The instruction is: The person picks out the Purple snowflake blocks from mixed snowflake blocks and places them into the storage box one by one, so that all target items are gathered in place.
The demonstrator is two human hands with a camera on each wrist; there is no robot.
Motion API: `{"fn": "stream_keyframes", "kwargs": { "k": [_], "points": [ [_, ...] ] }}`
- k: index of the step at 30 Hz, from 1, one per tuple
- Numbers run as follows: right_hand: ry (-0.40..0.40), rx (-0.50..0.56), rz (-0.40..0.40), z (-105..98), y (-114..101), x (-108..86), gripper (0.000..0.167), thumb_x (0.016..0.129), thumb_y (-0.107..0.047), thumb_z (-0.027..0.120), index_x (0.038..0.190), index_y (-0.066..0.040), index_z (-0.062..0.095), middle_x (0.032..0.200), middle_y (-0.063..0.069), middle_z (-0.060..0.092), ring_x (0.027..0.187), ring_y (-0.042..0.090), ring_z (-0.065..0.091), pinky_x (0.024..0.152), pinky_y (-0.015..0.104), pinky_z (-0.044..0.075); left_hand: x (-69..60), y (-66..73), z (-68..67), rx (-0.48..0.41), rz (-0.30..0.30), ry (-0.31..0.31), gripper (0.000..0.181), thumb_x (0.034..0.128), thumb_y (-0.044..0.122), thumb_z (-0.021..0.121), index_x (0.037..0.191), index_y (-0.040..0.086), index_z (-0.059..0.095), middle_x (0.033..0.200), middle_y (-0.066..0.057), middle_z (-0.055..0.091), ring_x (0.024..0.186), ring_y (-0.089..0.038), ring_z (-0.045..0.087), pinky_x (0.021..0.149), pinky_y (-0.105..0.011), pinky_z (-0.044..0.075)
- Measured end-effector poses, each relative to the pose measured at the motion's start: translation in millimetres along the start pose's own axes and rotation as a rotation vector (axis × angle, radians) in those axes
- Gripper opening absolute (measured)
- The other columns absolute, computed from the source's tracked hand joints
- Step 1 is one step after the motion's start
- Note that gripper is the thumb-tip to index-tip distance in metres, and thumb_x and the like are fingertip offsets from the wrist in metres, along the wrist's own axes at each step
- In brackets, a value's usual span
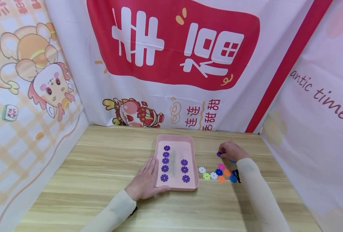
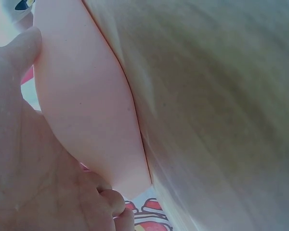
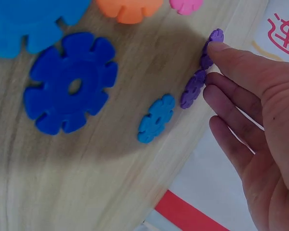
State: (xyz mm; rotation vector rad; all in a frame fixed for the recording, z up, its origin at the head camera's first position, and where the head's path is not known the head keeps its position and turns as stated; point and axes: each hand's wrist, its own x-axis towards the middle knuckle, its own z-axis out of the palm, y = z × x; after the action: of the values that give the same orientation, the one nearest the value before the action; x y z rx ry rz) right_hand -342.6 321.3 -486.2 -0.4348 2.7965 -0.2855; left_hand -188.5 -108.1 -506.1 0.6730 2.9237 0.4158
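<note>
A pink tray [image 1: 175, 138] holds purple snowflake discs [image 1: 165, 168] in two columns, several at the left and three at the right. My left hand [image 1: 145, 182] lies against the tray's near left corner, fingers straight along the left side and thumb at the near edge. The left wrist view shows that thumb [image 2: 26, 45] touching the tray wall [image 2: 91, 96]. Right of the tray, my right hand [image 1: 232, 150] pinches a purple snowflake disc [image 3: 205, 60] by its edge at the table. A second purple disc [image 3: 192, 89] lies just beside it; the index fingertip is hidden.
Between the tray and my right forearm lie loose snowflake discs: white [image 1: 214, 176], yellow-green [image 1: 206, 176], pink [image 1: 221, 166], orange [image 1: 221, 179] and dark blue [image 1: 219, 172]. A light blue disc [image 3: 156, 118] is near the right hand. Printed cloths [image 1: 177, 71] hang around the wooden table [image 1: 116, 154].
</note>
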Motion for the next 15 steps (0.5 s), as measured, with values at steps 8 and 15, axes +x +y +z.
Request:
{"fn": "stream_keyframes", "kwargs": {
  "k": [8,15],
  "points": [
    [-0.025,-0.019,-0.018,-1.4,-9.0,0.9,0.020,0.094,-0.014,0.081,0.113,-0.011,0.078,0.105,0.005,0.077,0.095,0.019,0.068,0.098,0.048,0.062,-1.4,1.8,-0.2,-0.014,-0.012,-0.023,0.126,0.0902,0.087,0.049,0.167,-0.005,0.011,0.177,-0.026,0.003,0.165,-0.042,0.009,0.135,-0.054,0.018],
    [-0.057,0.046,0.031,-1.9,-10.4,5.2,0.017,0.094,-0.016,0.082,0.110,-0.012,0.079,0.102,0.004,0.076,0.093,0.020,0.067,0.096,0.047,0.063,0.5,1.9,-1.4,-0.011,-0.006,-0.011,0.124,0.0914,0.085,0.051,0.166,-0.006,0.012,0.176,-0.026,0.005,0.165,-0.042,0.010,0.135,-0.055,0.019]
  ]
}}
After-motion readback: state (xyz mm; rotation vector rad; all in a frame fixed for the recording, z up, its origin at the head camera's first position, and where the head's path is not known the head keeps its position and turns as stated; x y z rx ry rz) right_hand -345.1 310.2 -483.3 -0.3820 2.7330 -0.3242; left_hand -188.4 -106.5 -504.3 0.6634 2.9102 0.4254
